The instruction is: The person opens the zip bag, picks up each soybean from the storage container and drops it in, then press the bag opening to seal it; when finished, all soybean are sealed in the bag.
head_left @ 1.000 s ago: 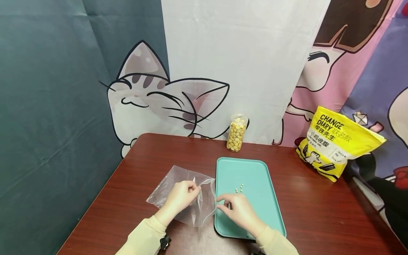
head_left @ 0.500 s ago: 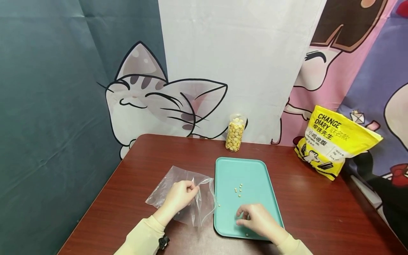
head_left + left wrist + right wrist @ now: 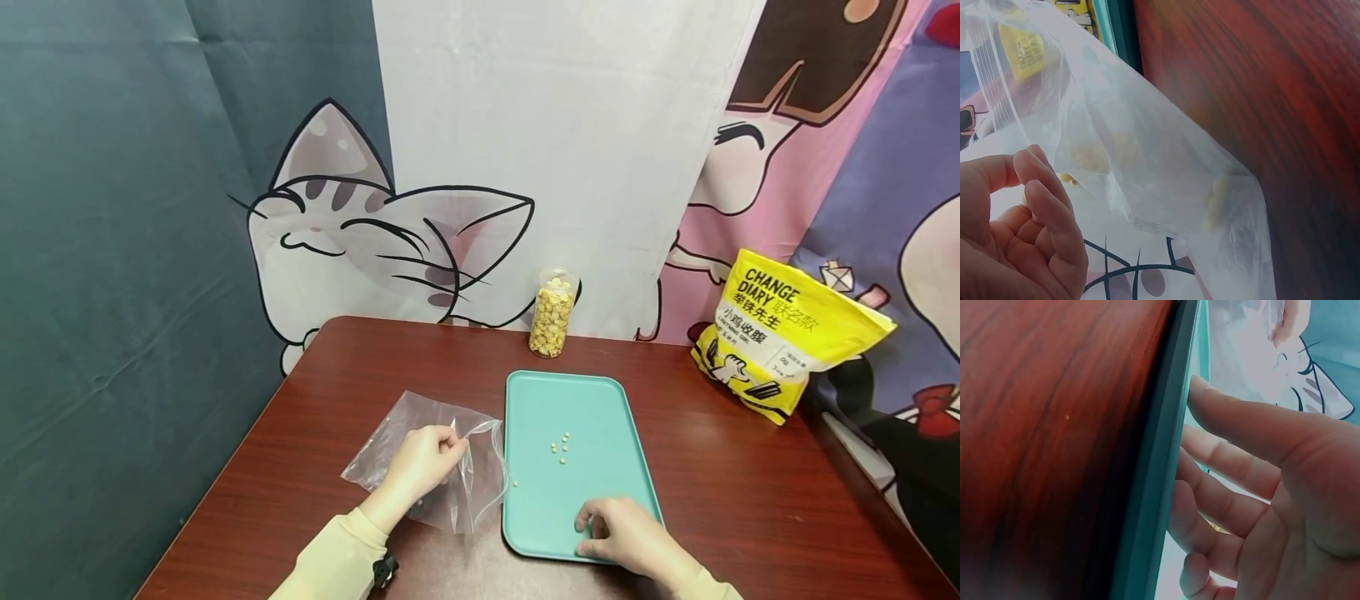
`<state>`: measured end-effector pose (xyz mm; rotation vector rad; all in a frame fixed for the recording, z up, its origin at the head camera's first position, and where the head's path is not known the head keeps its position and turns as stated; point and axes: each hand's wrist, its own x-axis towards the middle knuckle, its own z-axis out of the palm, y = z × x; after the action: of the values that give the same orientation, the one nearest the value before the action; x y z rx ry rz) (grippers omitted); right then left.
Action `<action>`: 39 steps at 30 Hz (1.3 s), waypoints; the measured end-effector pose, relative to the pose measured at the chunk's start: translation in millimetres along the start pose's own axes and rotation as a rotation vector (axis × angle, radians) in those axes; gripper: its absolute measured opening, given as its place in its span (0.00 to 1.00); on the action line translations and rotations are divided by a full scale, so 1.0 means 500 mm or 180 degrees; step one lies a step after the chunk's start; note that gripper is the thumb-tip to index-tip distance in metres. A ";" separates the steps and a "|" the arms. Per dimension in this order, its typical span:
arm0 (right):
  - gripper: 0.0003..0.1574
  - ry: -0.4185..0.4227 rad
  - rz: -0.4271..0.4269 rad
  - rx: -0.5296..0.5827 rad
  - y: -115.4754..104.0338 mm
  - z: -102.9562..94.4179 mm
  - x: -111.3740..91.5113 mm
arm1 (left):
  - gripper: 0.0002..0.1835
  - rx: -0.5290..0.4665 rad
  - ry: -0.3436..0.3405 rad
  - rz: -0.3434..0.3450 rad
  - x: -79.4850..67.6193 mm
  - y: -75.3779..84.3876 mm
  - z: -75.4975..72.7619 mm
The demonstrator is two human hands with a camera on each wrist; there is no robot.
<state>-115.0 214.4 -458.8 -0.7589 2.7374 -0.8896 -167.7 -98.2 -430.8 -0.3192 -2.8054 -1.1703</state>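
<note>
My left hand (image 3: 422,460) pinches the upper layer of a clear zip bag (image 3: 386,425) near its mouth, which faces the tray. Inside the bag, the left wrist view shows a few yellowish pieces (image 3: 1216,203) in a lower fold. Several small, pale, bean-like pieces (image 3: 562,461) lie on the turquoise tray (image 3: 577,396), one by its left edge. Over the tray's near right corner is my right hand (image 3: 626,533), thumb and index finger apart. In the right wrist view its fingertips (image 3: 1184,494) are right at the tray's rim, with nothing visible between them.
A clear jar of popcorn-like pieces (image 3: 551,321) stands at the table's back edge, behind the tray. At the back right leans a yellow snack bag (image 3: 787,333). Printed cloth (image 3: 480,108) hangs behind the brown wooden table (image 3: 300,500).
My right hand has moved from the bag's mouth back toward the tray's near right corner. More pieces show on the tray where it was. My left hand keeps its hold on the bag.
</note>
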 end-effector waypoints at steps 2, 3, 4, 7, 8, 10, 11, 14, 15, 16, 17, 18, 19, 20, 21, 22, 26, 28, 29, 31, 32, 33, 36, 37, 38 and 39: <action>0.13 0.0023 -0.0006 -0.0029 0.000 0.004 -0.003 | 0.17 -0.0003 0.0001 0.0000 -0.001 0.000 0.000; 0.13 0.0025 0.0001 -0.0031 -0.001 0.005 -0.004 | 0.17 -0.0003 -0.0003 0.0000 -0.001 0.000 0.000; 0.13 0.0026 0.0007 -0.0037 -0.001 0.007 -0.005 | 0.17 -0.0004 -0.0005 -0.0002 -0.001 0.000 0.000; 0.13 0.0013 0.0026 -0.0053 -0.003 0.009 -0.005 | 0.17 -0.0021 -0.0014 -0.0003 -0.002 0.000 0.000; 0.13 0.0003 0.0029 -0.0052 -0.004 0.010 -0.004 | 0.17 -0.0024 -0.0017 -0.0002 -0.002 0.000 0.000; 0.13 -0.0013 0.0030 -0.0064 -0.006 0.010 -0.003 | 0.17 -0.0028 -0.0019 0.0007 -0.002 0.000 0.001; 0.13 -0.0028 0.0033 -0.0063 -0.007 0.010 -0.002 | 0.17 -0.0029 -0.0020 0.0013 -0.002 0.000 0.001; 0.13 -0.0045 0.0018 -0.0152 -0.009 0.010 0.000 | 0.17 -0.0037 -0.0021 0.0016 -0.002 0.000 0.002; 0.14 -0.0050 0.0006 -0.0196 -0.010 0.010 0.001 | 0.17 -0.0039 -0.0023 0.0013 -0.002 0.000 0.002; 0.15 -0.0044 -0.0017 -0.0245 -0.012 0.010 0.002 | 0.17 -0.0040 -0.0021 0.0005 -0.002 0.000 0.002; 0.15 -0.0043 -0.0031 -0.0284 -0.013 0.010 0.003 | 0.17 -0.0042 -0.0019 -0.0001 -0.002 0.000 0.002; 0.15 -0.0029 -0.0049 -0.0337 -0.014 0.011 0.004 | 0.17 -0.0043 -0.0017 -0.0005 -0.002 -0.001 0.002; 0.16 -0.0021 -0.0061 -0.0374 -0.015 0.011 0.005 | 0.17 -0.0040 -0.0014 -0.0006 -0.001 -0.001 0.002; 0.15 -0.0012 -0.0073 -0.0399 -0.016 0.012 0.005 | 0.17 -0.0035 -0.0013 -0.0010 -0.001 -0.001 0.002; 0.15 0.0001 -0.0076 -0.0421 -0.017 0.013 0.007 | 0.17 -0.0032 -0.0013 -0.0012 -0.001 -0.002 0.002; 0.15 0.0011 -0.0074 -0.0438 -0.017 0.013 0.008 | 0.17 -0.0032 -0.0010 -0.0011 -0.001 -0.002 0.002; 0.14 0.0033 -0.0065 -0.0488 -0.019 0.015 0.011 | 0.16 -0.0040 -0.0017 -0.0009 -0.001 -0.003 0.002; 0.14 0.0070 -0.0092 -0.0520 -0.020 0.015 0.012 | 0.17 -0.0044 -0.0017 -0.0007 -0.001 -0.004 0.002; 0.14 0.0099 -0.0109 -0.0544 -0.021 0.015 0.013 | 0.17 -0.0043 -0.0015 -0.0007 -0.001 -0.005 0.002; 0.13 0.0166 -0.0133 -0.0577 -0.025 0.015 0.015 | 0.17 -0.0040 -0.0009 -0.0003 -0.002 -0.005 0.002; 0.13 0.0206 -0.0138 -0.0591 -0.027 0.015 0.017 | 0.17 -0.0040 -0.0008 -0.0010 -0.002 -0.006 0.002; 0.13 0.0251 -0.0141 -0.0602 -0.029 0.015 0.019 | 0.17 -0.0043 -0.0006 -0.0010 -0.002 -0.006 0.002; 0.13 0.0433 -0.0169 -0.0633 -0.039 0.016 0.028 | 0.17 -0.0051 -0.0014 -0.0019 -0.002 -0.006 0.003; 0.13 0.0505 -0.0189 -0.0649 -0.043 0.016 0.031 | 0.17 -0.0050 -0.0019 -0.0017 -0.002 -0.006 0.004; 0.13 0.0575 -0.0208 -0.0671 -0.048 0.017 0.035 | 0.17 -0.0046 -0.0023 -0.0014 -0.002 -0.005 0.004; 0.13 0.0635 -0.0229 -0.0683 -0.053 0.017 0.040 | 0.17 -0.0039 -0.0027 -0.0008 -0.002 -0.005 0.004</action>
<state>-118.6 181.6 -450.0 -0.8529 3.0362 -0.7279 -167.2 -98.6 -434.2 -0.3223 -2.8079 -1.1899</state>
